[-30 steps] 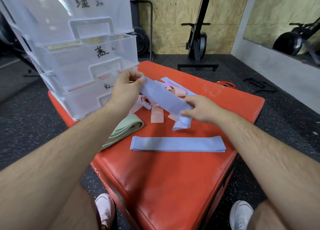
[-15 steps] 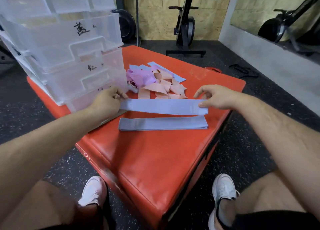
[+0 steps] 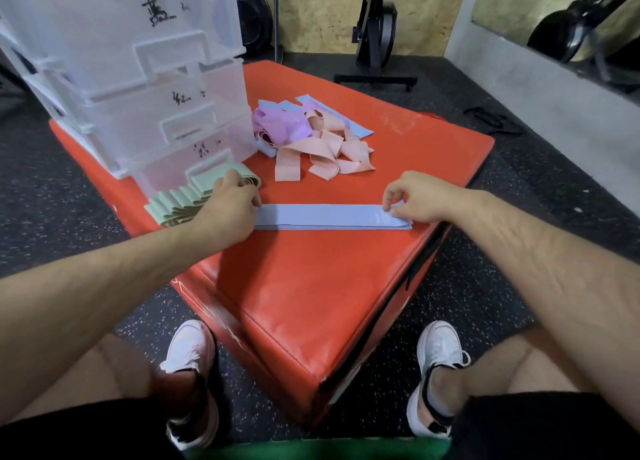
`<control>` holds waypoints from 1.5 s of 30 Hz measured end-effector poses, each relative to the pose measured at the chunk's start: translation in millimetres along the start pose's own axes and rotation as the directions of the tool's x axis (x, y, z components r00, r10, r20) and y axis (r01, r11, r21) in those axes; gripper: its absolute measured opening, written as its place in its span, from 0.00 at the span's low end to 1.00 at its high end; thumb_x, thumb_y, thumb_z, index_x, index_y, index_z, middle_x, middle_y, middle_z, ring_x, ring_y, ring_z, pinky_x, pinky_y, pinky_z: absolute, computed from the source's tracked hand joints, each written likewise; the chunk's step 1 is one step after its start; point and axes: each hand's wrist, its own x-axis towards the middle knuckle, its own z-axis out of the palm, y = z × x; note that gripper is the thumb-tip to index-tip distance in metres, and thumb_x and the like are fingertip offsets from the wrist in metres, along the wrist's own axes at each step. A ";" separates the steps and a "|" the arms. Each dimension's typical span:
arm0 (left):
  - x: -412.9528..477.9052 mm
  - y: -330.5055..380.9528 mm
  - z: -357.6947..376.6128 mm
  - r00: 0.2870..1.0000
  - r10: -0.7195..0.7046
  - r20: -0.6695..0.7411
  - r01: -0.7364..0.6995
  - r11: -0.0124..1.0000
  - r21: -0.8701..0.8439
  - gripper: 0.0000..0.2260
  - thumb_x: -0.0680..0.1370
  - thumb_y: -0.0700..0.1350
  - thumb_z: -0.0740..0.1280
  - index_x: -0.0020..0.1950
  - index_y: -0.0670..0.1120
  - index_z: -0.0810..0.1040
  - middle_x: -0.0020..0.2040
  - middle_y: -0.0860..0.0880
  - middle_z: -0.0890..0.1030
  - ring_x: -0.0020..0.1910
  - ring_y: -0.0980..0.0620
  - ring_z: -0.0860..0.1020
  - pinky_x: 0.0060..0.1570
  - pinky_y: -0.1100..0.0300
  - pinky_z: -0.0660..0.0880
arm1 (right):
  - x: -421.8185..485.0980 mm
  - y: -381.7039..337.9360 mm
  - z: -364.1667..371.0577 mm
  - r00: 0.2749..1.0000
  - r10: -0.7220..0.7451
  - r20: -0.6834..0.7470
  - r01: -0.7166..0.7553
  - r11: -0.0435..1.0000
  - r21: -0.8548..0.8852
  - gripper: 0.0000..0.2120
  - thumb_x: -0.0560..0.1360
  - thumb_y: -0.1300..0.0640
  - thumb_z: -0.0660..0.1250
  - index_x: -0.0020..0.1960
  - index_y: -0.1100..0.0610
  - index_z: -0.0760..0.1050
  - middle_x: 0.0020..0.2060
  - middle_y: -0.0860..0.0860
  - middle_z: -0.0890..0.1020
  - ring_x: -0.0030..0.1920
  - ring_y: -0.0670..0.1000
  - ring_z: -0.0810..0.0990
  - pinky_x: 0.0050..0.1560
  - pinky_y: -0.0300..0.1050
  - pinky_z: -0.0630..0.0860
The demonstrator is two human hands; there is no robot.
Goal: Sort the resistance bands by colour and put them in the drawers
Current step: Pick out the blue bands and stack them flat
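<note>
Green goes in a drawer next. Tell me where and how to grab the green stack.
Probably pinch the green stack across its width near the middle, coming from above on its near, open side: the bands lie flat and fanned, and the drawer unit crowds the far edge.

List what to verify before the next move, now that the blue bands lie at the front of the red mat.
1. Blue stack flat on the red mat, edges lined up: ok.
2. Right hand pinches the stack's right end: ok.
3. Left hand at the left end, grip hidden by its own fingers: cannot tell.
4. Green stack kept apart from blue: ok.
5. Mixed pile free of blue bands: not ok, some lie at its back.
6. Drawer unit label for blue readable: cannot tell.
</note>
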 end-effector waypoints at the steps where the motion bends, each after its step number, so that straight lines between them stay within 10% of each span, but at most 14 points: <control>1: -0.5 1.4 -0.1 1.000 0.031 -0.002 -0.031 0.999 0.032 0.05 0.74 0.37 0.65 0.46 0.43 0.80 0.51 0.42 0.73 0.48 0.40 0.72 0.53 0.50 0.72 | 0.3 0.1 0.1 1.000 0.002 0.003 -0.002 1.000 -0.014 0.07 0.74 0.56 0.70 0.47 0.43 0.81 0.51 0.49 0.73 0.49 0.51 0.77 0.53 0.49 0.76; 14: 18.1 29.2 -12.6 0.998 0.053 0.037 -0.056 0.996 0.068 0.03 0.74 0.46 0.66 0.44 0.47 0.78 0.45 0.47 0.77 0.49 0.42 0.75 0.51 0.48 0.75 | 15.5 -16.7 -9.2 1.000 0.022 0.007 -0.021 0.998 -0.064 0.05 0.74 0.47 0.66 0.49 0.40 0.79 0.51 0.45 0.74 0.53 0.50 0.75 0.56 0.54 0.77; 27: 126.3 41.2 -0.5 0.955 -0.234 0.184 0.219 0.971 0.100 0.19 0.77 0.44 0.61 0.68 0.44 0.70 0.67 0.39 0.69 0.64 0.36 0.73 0.65 0.44 0.71 | 128.5 -94.2 -7.2 0.960 -0.160 -0.231 0.165 0.986 0.003 0.14 0.79 0.53 0.59 0.58 0.41 0.80 0.57 0.42 0.77 0.64 0.49 0.73 0.71 0.53 0.58; 34: 146.6 19.9 10.5 0.966 -0.166 0.200 0.144 0.983 0.118 0.15 0.79 0.42 0.60 0.64 0.37 0.70 0.67 0.39 0.68 0.63 0.38 0.74 0.60 0.48 0.70 | 158.0 -104.0 -5.4 0.972 -0.184 -0.148 0.197 0.977 0.076 0.13 0.78 0.56 0.58 0.55 0.47 0.79 0.54 0.48 0.79 0.56 0.55 0.77 0.54 0.54 0.77; 45: 148.5 24.0 -5.0 0.999 -0.029 -0.020 0.026 0.988 -0.150 0.15 0.77 0.38 0.61 0.63 0.45 0.76 0.58 0.51 0.77 0.57 0.50 0.76 0.53 0.63 0.68 | 142.8 -90.5 -13.9 0.955 -0.053 -0.291 0.127 0.962 0.244 0.15 0.78 0.55 0.63 0.64 0.48 0.76 0.58 0.45 0.80 0.54 0.52 0.80 0.55 0.51 0.77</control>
